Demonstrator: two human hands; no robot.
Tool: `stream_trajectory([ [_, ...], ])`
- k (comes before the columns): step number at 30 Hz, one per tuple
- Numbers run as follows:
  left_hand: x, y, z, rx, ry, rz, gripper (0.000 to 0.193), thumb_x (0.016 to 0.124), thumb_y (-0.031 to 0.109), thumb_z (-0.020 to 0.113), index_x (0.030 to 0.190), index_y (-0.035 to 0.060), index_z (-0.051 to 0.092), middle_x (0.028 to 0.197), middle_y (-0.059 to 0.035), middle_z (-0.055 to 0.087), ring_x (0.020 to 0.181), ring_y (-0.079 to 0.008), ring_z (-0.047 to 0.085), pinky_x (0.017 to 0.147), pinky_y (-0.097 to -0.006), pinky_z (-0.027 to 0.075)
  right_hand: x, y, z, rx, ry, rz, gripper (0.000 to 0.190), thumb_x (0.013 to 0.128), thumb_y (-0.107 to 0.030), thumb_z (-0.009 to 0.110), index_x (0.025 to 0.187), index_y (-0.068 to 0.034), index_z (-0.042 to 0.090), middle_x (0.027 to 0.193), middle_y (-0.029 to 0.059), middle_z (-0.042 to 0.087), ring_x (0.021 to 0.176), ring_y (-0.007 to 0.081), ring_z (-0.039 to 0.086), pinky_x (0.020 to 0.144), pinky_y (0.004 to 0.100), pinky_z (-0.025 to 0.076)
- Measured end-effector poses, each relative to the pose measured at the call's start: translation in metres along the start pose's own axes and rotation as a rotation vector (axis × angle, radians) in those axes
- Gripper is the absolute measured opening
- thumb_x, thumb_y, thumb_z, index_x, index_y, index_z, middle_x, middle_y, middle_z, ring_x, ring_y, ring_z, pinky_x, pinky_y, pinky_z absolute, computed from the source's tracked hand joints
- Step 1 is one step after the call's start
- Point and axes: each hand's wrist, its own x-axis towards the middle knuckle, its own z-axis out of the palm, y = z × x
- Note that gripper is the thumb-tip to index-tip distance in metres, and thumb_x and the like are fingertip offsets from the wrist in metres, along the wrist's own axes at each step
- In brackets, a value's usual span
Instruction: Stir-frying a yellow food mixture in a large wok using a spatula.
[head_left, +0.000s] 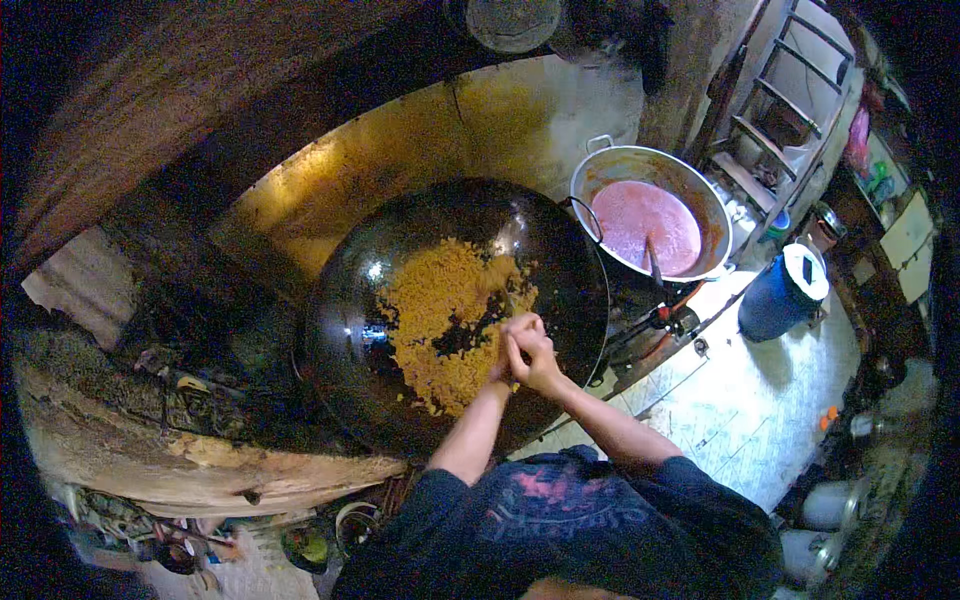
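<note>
A large dark wok (570, 322) stands before me, with a loose mass of yellow, grainy food (442, 292) spread in its bowl. Over the wok's near right part, my right hand (536, 349) and my left hand (502, 364) are clasped together on the handle of a stirring tool (516, 301). Most of that handle is hidden by my fingers. The tool's far end is blurred among the food, so its shape is unclear. Dark wok metal shows through a gap in the food just left of my hands.
A wide metal pot (705, 180) of pink liquid (637, 217) stands beyond the wok at right, a handled utensil (652, 259) leaning in it. A blue drum (772, 311) stands on the tiled floor (720, 405). A ladder (787, 97) leans behind. A stove ledge (225, 472) runs at left.
</note>
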Motion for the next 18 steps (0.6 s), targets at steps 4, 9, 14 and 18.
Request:
stream_trajectory([
  [4,0.034,0.068,-0.038,0.339,-0.255,0.089,0.021,0.081,0.024,0.053,0.082,0.0034,0.059,0.076,-0.0125,0.062,0.074,-0.0284,0.061,0.067,-0.0376,0.048,-0.011,0.053,0.042,0.130,0.082,0.291,0.015,0.082,-0.004,0.058,0.070,0.005,0.058,0.063,0.0136,0.058,0.058,0.0147,0.055,0.055,0.0305,0.043],
  [9,-0.040,0.026,-0.029,0.706,0.122,0.142,0.013,0.081,0.018,0.051,0.083,0.0067,0.057,0.069,-0.0117,0.056,0.069,-0.0295,0.059,0.062,-0.0425,0.044,-0.014,-0.028,0.028,0.239,0.037,0.300,0.021,0.087,-0.003,0.051,0.066,0.001,0.055,0.065,0.0070,0.057,0.064,0.0133,0.054,0.061,0.0279,0.045],
  [14,-0.031,0.109,-0.016,0.357,0.109,0.387,0.017,0.080,0.020,0.051,0.082,0.0044,0.056,0.077,-0.0147,0.057,0.071,-0.0303,0.058,0.062,-0.0394,0.044,0.001,-0.023,0.011,-0.029,0.078,-0.016,0.013,0.077,0.001,0.056,0.067,-0.003,0.049,0.063,0.0099,0.047,0.062,0.0250,0.048,0.070,0.0361,0.038],
  [18,0.021,0.055,-0.094,0.130,-0.133,0.097,0.019,0.079,0.022,0.052,0.083,0.0038,0.058,0.077,-0.0141,0.058,0.073,-0.0312,0.058,0.065,-0.0391,0.045,0.011,0.001,0.071,0.042,0.067,-0.018,0.011,0.078,-0.002,0.057,0.069,-0.001,0.052,0.063,0.0116,0.049,0.058,0.0221,0.047,0.060,0.0328,0.039],
])
